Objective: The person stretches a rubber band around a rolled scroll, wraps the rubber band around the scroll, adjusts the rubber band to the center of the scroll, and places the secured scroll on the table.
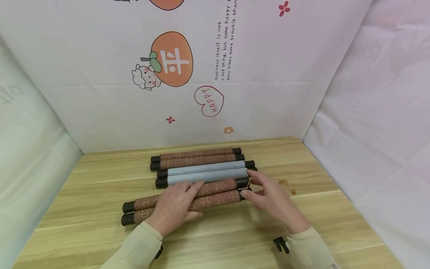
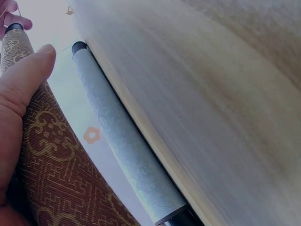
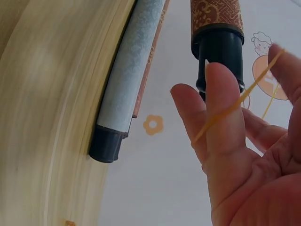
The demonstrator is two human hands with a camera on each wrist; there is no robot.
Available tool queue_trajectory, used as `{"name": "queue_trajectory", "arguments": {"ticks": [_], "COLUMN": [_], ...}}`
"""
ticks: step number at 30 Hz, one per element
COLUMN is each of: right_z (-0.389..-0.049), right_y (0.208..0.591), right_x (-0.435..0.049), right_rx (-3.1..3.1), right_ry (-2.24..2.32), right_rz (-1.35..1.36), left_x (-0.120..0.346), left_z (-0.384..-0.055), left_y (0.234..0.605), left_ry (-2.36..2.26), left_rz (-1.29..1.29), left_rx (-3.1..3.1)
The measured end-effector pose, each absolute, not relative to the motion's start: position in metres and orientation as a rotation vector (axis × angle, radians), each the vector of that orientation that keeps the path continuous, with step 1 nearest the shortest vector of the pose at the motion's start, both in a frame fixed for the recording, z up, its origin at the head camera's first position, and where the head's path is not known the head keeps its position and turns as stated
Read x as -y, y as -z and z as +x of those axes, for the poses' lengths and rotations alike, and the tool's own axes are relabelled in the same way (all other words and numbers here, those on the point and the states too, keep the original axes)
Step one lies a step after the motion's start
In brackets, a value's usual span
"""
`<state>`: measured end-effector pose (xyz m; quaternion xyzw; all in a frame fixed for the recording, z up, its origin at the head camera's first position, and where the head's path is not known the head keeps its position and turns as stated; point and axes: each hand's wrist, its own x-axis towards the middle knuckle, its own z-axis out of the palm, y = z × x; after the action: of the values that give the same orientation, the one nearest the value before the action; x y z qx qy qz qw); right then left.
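Note:
Two brown scrolls [image 1: 215, 201] with gold patterns and black end knobs lie side by side nearest me, raised toward the right. My left hand [image 1: 173, 205] grips them around the middle, thumb along the near side in the left wrist view. At their right end is my right hand [image 1: 273, 203], its fingers spread apart. A thin yellow rubber band [image 3: 216, 117] is stretched across those fingers, close by the black end knob [image 3: 220, 54]. Just behind lie two pale blue scrolls [image 1: 208, 175], also black-ended.
Another pair of brown scrolls [image 1: 201, 161] lies at the back of the wooden table [image 1: 100, 179]. Loose rubber bands [image 1: 283, 182] rest on the right side. A white printed sheet [image 1: 252, 112] rises behind the table, with white cloth on both sides.

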<state>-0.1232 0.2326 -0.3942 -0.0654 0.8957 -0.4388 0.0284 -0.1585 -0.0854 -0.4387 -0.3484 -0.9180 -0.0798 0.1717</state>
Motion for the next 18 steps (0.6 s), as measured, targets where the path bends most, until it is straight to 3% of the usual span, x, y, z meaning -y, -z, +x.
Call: {"name": "queue_trajectory", "arguments": {"ticks": [18], "right_z": [-0.122], "right_y": [0.391], "right_x": [-0.218], "right_rx": [-2.764], "right_ry": [1.217], "right_rz": [-0.399], "left_x": [0.077], "left_z": [-0.147], "left_y": [0.427], "left_ry": [0.245], "left_rz": [-1.071], "left_rx": [2.501]}}
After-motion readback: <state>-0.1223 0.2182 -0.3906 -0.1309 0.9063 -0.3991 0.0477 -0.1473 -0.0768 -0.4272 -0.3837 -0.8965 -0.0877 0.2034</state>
